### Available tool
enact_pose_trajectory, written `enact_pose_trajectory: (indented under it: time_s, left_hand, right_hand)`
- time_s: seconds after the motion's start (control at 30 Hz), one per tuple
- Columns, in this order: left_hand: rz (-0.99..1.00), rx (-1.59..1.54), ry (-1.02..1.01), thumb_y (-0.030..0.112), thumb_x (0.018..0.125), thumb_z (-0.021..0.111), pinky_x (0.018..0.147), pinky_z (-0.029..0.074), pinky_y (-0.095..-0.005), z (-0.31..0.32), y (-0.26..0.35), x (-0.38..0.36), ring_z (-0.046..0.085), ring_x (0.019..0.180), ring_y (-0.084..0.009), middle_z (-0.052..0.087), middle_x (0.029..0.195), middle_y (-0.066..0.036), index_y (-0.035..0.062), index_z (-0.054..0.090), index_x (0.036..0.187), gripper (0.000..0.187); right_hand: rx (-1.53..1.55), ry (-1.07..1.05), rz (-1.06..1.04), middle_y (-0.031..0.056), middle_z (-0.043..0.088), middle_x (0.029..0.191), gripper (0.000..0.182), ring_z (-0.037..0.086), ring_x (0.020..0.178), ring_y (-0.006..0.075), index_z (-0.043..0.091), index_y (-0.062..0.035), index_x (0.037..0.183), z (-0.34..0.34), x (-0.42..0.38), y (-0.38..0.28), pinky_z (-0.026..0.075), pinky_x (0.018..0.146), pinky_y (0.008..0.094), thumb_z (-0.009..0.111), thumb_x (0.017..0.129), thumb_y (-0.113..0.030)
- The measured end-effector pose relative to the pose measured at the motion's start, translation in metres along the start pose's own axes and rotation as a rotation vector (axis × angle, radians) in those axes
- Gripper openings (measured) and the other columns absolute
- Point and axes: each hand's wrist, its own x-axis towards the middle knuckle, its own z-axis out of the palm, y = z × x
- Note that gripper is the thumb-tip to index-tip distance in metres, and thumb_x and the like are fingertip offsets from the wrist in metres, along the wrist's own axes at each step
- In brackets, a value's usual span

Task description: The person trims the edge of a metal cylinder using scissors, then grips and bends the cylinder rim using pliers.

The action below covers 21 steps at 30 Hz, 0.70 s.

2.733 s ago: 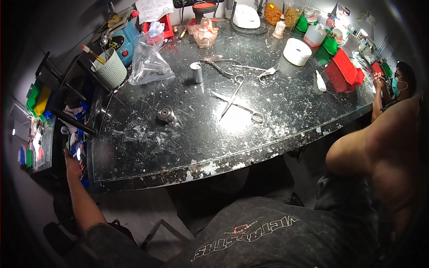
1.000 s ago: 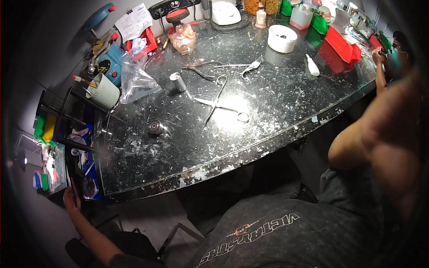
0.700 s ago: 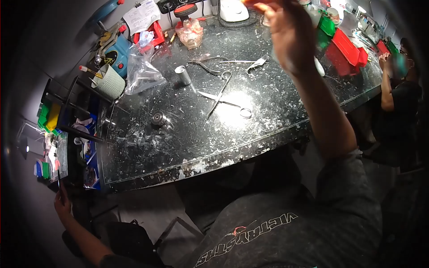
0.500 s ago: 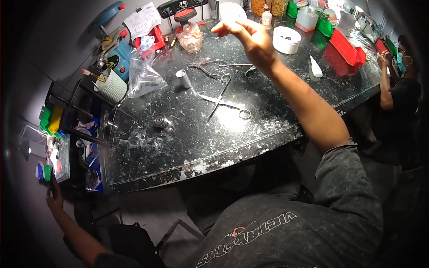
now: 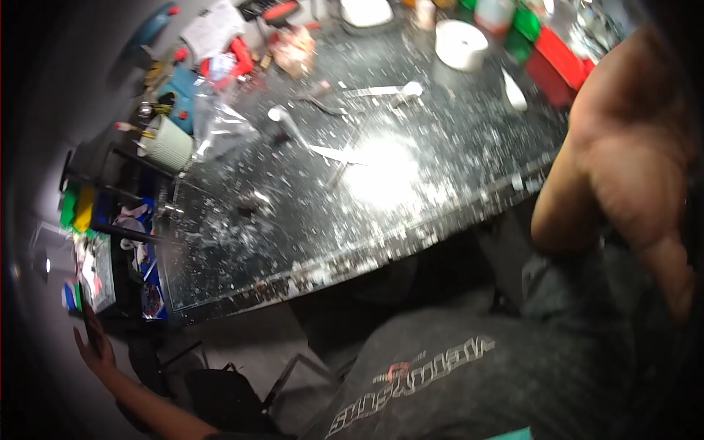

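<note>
At the far lower left, my left hand (image 5: 101,358) holds a thin dark object (image 5: 91,323), too dim to identify. My right arm is bent up at the right edge, with my right hand (image 5: 638,165) very close to the camera, large and blurred; its fingers cannot be made out. Crossed metal tools, one of them scissors (image 5: 339,155), lie on the black worktop (image 5: 293,253). Behind them are a small metal cylinder (image 5: 277,114) and pliers (image 5: 319,103). A round metal piece (image 5: 255,203) sits farther left.
A ribbed cup (image 5: 167,145) and a clear plastic bag (image 5: 218,126) stand at the back left. Farther back are a white round container (image 5: 460,45), a white tube (image 5: 515,92) and a red bin (image 5: 561,57). A chair (image 5: 220,389) is below the worktop's front edge.
My right hand has swung from over the back of the worktop to the right, close to the camera. My left hand is slightly lower. The view has shifted and blurred.
</note>
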Motion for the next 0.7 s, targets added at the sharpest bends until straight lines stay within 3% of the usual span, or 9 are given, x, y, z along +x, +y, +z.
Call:
enact_pose_trajectory:
  time_s: [0.03,0.1,0.27,0.4,0.7]
  left_hand:
    - [-0.063,0.010,-0.081,0.020,0.102,0.046,0.111,0.040,-0.0470,0.001,0.000,-0.010,0.036,0.140,-0.0372,0.027,0.157,-0.019,0.0026,0.019,0.154,0.061]
    - [-0.010,-0.011,0.055,0.022,0.102,0.046,0.111,0.040,-0.0476,0.002,-0.005,-0.031,0.039,0.137,-0.0379,0.024,0.158,-0.018,0.0038,0.017,0.154,0.063]
    - [-0.066,-0.034,-0.047,0.024,0.103,0.045,0.110,0.040,-0.0475,0.014,-0.038,-0.052,0.039,0.137,-0.0391,0.025,0.158,-0.019,0.0033,0.017,0.154,0.062]
    - [0.000,-0.047,0.035,0.025,0.103,0.043,0.110,0.040,-0.0484,0.002,-0.023,-0.057,0.038,0.137,-0.0395,0.024,0.158,-0.019,0.0033,0.016,0.154,0.062]
    - [-0.015,0.091,-0.066,0.034,0.105,0.038,0.109,0.039,-0.0525,0.023,-0.006,-0.082,0.037,0.137,-0.0408,0.022,0.159,-0.019,0.0055,0.012,0.155,0.063]
  right_hand:
    - [0.028,0.002,0.002,0.0047,0.068,0.089,0.024,0.062,0.080,0.0117,0.067,-0.0024,0.094,-0.003,0.008,-0.003,0.048,0.074,0.0257,0.064,0.096,-0.026]
    - [0.097,-0.040,-0.071,0.0051,0.068,0.090,0.025,0.062,0.081,0.0121,0.067,-0.0025,0.094,0.004,0.018,-0.012,0.048,0.075,0.0262,0.063,0.096,-0.027]
    - [0.162,-0.066,-0.140,0.0061,0.068,0.092,0.027,0.062,0.084,0.0130,0.067,-0.0026,0.095,0.008,0.022,-0.040,0.047,0.078,0.0275,0.061,0.097,-0.029]
    - [0.191,-0.071,-0.181,0.0069,0.068,0.094,0.029,0.062,0.086,0.0138,0.067,-0.0027,0.096,0.012,0.028,-0.056,0.047,0.080,0.0286,0.060,0.097,-0.031]
    - [0.230,-0.091,-0.251,0.0087,0.068,0.098,0.033,0.062,0.091,0.0156,0.066,-0.0029,0.098,0.013,0.034,-0.078,0.047,0.086,0.0311,0.056,0.098,-0.035]
